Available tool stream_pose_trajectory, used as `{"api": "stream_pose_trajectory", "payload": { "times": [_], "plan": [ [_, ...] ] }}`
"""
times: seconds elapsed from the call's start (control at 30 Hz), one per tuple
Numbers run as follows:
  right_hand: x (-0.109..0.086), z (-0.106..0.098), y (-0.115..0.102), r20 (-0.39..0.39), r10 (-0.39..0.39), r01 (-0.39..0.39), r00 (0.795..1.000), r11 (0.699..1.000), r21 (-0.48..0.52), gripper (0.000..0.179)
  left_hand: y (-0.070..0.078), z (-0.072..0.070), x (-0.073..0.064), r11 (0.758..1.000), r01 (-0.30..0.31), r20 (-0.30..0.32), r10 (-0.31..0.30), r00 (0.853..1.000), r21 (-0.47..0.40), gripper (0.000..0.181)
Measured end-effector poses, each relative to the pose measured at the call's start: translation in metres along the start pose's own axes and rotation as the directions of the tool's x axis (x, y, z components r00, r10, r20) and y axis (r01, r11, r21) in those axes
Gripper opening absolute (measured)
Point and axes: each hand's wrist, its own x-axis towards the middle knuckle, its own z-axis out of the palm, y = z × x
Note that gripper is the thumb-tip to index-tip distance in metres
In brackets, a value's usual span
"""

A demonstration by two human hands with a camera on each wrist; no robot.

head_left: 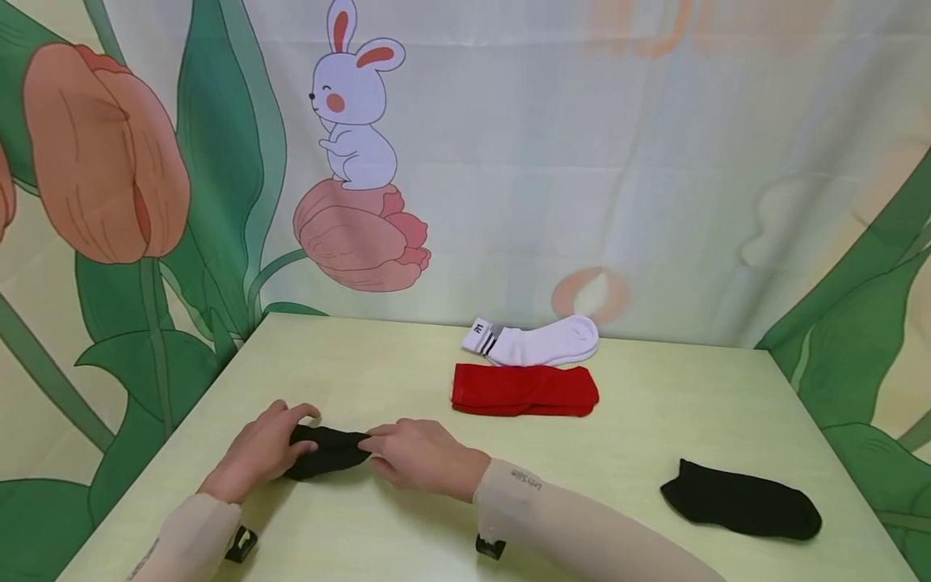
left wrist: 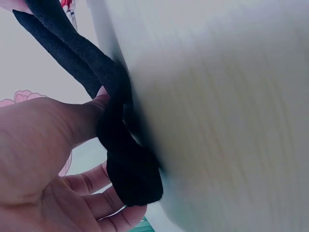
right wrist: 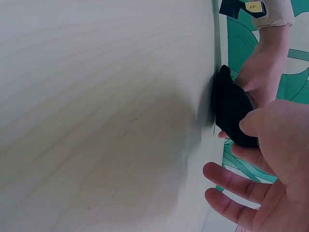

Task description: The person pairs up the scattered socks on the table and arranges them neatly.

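Between my two hands at the left of the table is a black sock [head_left: 330,451], held at both ends. My left hand [head_left: 272,444] grips its left end, and in the left wrist view the thumb lies against the dark fabric [left wrist: 130,174] with the fingers behind it. My right hand [head_left: 422,454] pinches the other end between thumb and forefinger; in the right wrist view its remaining fingers [right wrist: 236,186] stand away from the fabric. A second black sock [head_left: 742,501] lies flat at the table's right side.
A folded red pair of socks [head_left: 524,390] lies at the middle back of the table [head_left: 582,485]. Behind it are white socks [head_left: 545,341] with black stripes, close to the printed curtain [head_left: 655,162] along the back edge.
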Motion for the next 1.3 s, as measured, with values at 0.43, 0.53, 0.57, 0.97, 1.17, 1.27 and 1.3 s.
{"api": "stream_pose_trajectory", "payload": {
  "times": [0.43,0.53,0.57,0.97,1.17,1.27,1.3],
  "plan": [
    [-0.005,0.0,0.004,0.012,0.023,-0.024,1.0,1.0,0.01,0.033,-0.006,0.001,-0.001,0.999,0.004,-0.014,-0.004,1.0,0.046,0.042],
    [-0.006,-0.001,0.006,0.014,0.029,-0.029,0.999,1.0,0.006,0.034,-0.007,0.001,-0.002,0.998,0.013,-0.017,-0.012,1.0,0.067,0.042],
    [-0.007,-0.001,0.006,0.013,0.03,-0.03,0.999,1.0,0.007,0.034,-0.008,0.001,-0.002,0.997,0.014,-0.02,-0.013,1.0,0.072,0.041],
    [-0.015,-0.001,0.013,0.012,0.042,-0.043,0.999,0.999,0.016,0.035,-0.004,0.0,-0.003,0.997,0.012,-0.017,-0.01,1.0,0.074,0.027],
    [-0.02,-0.002,0.018,0.026,0.06,-0.061,0.998,0.997,0.056,0.039,0.0,0.0,-0.004,0.998,-0.011,-0.034,0.013,0.999,0.068,0.023],
    [-0.021,-0.002,0.02,0.022,0.066,-0.067,0.998,0.995,0.067,0.039,0.002,-0.001,-0.004,0.998,-0.015,-0.036,0.017,0.999,0.06,0.022],
    [-0.022,-0.002,0.021,0.018,0.066,-0.067,0.998,0.995,0.068,0.039,0.003,-0.001,-0.004,0.998,-0.016,-0.036,0.019,0.999,0.06,0.022]
  ]
}}
